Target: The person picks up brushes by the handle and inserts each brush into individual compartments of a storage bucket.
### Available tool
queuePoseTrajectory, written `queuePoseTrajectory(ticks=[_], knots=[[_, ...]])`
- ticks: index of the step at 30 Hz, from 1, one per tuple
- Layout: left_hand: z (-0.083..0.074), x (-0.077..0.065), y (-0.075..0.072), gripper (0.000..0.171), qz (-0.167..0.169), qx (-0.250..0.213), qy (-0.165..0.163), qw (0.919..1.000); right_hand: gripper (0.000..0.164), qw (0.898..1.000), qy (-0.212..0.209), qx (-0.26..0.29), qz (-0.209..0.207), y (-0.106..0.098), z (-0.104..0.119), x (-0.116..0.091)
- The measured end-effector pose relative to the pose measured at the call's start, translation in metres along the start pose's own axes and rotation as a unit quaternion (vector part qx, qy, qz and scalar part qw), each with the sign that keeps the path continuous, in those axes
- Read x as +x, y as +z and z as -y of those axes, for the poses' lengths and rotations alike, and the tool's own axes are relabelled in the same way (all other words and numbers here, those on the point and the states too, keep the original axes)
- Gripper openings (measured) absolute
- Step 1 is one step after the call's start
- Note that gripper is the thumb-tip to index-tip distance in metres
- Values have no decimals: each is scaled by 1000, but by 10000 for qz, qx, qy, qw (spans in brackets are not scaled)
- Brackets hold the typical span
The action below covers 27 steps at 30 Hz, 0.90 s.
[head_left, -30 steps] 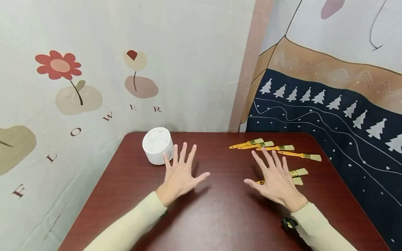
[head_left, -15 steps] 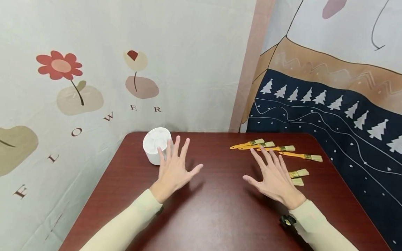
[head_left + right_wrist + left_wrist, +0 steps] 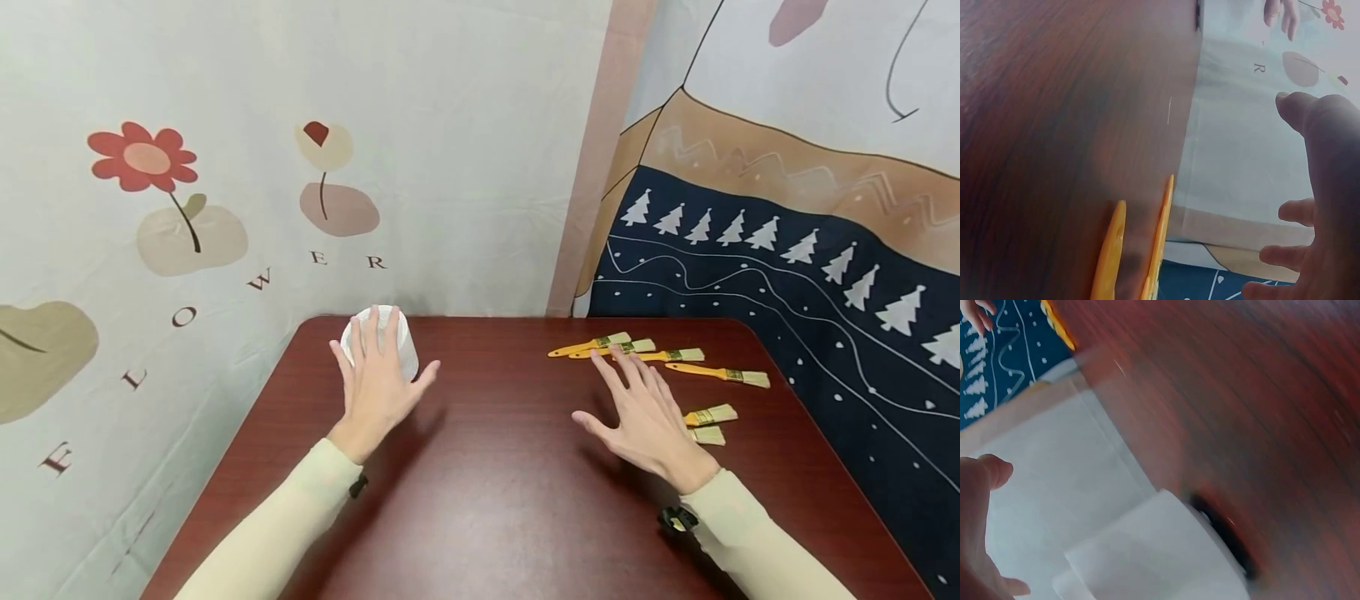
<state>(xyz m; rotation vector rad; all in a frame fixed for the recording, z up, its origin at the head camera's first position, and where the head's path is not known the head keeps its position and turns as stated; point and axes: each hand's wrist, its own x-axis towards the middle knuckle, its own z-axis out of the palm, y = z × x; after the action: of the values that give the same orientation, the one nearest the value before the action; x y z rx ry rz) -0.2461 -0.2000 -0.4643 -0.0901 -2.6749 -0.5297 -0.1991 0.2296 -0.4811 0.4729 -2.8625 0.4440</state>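
Note:
A white round container [image 3: 407,350] stands at the back left of the table. My left hand [image 3: 375,392] is spread in front of it, fingers straight, hiding much of it in the head view. In the left wrist view the container's white side [image 3: 1160,550] shows beside the thumb. My right hand [image 3: 648,425], fingers extended and holding nothing, hovers near several paintbrushes with yellow handles. One brush [image 3: 716,372] lies furthest right in the back group, and another brush [image 3: 712,414] is partly covered by the hand. Two yellow handles [image 3: 1110,250] appear below the hand in the right wrist view.
The dark red wooden table [image 3: 487,500] has its back edge against a pale cloth [image 3: 480,167] printed with flowers. A navy cloth with white trees [image 3: 750,258] hangs along the right side.
My left hand has moved left, from beside the container to in front of it. The right hand has drifted slightly left. Container and brushes have stayed in place.

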Motion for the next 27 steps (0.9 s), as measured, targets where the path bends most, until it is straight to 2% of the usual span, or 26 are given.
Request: queuePoseTrajectory(ticks=[3, 7, 13, 17, 27], knots=[[14, 5, -1, 122, -177, -154, -218, 9995, 104, 10000, -78, 31, -16, 1, 3, 3], [27, 9, -1, 128, -224, -596, -693, 9956, 102, 9998, -156, 103, -24, 2, 9, 6], [38, 13, -2, 133, -63, -981, -1305, 9866, 100, 9993, -318, 164, -116, 3, 19, 12], [42, 15, -1, 131, 1, -1004, -1428, 9846, 99, 9991, -371, 198, -85, 4, 24, 17], [45, 16, 1, 128, 75, -976, -1398, 9853, 94, 9974, -632, 282, -222, 5, 32, 26]])
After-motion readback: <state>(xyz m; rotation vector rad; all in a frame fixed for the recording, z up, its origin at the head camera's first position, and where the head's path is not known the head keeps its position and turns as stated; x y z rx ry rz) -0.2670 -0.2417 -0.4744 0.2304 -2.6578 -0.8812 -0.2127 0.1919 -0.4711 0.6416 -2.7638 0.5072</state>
